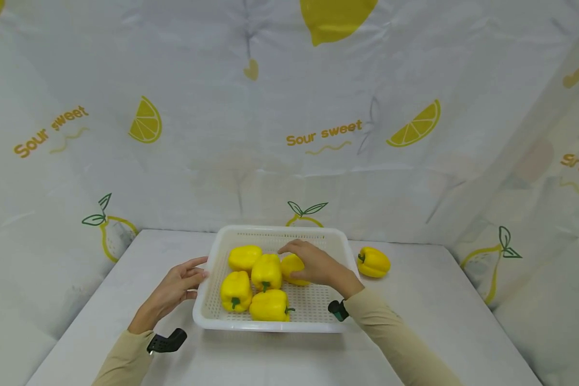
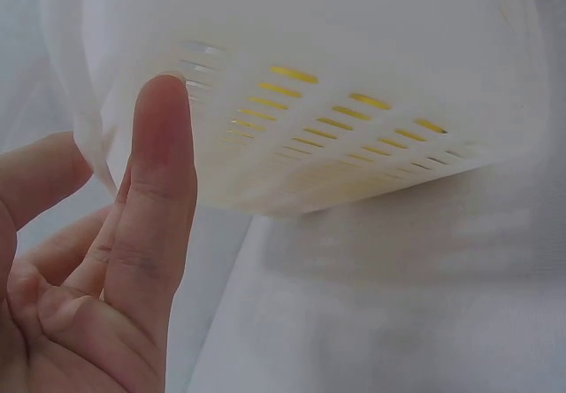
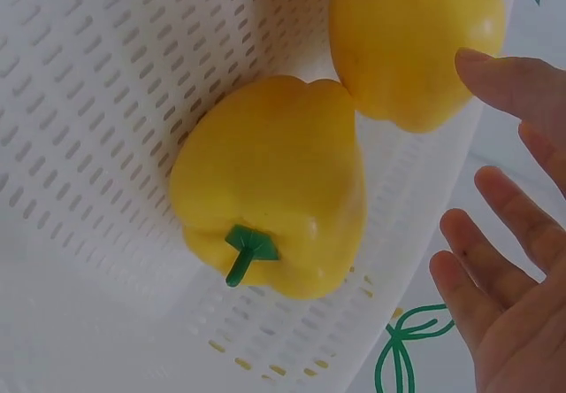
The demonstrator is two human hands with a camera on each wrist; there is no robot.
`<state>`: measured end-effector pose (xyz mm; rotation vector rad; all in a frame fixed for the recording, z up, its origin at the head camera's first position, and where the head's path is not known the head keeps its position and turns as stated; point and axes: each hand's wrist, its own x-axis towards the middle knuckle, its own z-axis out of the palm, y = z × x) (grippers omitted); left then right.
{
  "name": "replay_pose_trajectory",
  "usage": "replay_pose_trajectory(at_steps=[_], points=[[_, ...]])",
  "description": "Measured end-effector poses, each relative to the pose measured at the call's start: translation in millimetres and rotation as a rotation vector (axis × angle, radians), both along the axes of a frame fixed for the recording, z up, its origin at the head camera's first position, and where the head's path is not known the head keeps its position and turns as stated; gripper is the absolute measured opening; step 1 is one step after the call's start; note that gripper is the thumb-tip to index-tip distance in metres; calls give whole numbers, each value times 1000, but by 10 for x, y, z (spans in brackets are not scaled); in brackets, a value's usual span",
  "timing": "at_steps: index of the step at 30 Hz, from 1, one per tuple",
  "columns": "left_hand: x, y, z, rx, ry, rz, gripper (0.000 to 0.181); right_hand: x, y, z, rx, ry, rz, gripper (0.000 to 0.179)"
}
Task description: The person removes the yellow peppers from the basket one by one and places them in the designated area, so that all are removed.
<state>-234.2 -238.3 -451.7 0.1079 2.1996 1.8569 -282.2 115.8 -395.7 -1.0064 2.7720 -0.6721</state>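
In the lower middle of the head view, a white perforated basket (image 1: 270, 325) holds five yellow peppers (image 1: 266, 268), while a separate pepper (image 1: 373, 262) lies on the white table (image 1: 415, 305) just beside the basket, in the lower right of the frame. The left hand (image 1: 176, 284) touches the basket's left rim with its fingers extended, the grip released. The right hand (image 1: 318, 262) is over the rightmost pepper inside (image 1: 291, 266), its grip also released, fingers spread at the right edge of the right wrist view; whether its thumb touches a pepper, I cannot tell.
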Motion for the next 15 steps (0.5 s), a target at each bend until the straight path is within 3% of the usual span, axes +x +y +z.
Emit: replay_pose_trajectory(at_steps=[15], points=[[-3,-5,-25,16,3,-4,70,2,-181,-43,35,28,117,53]])
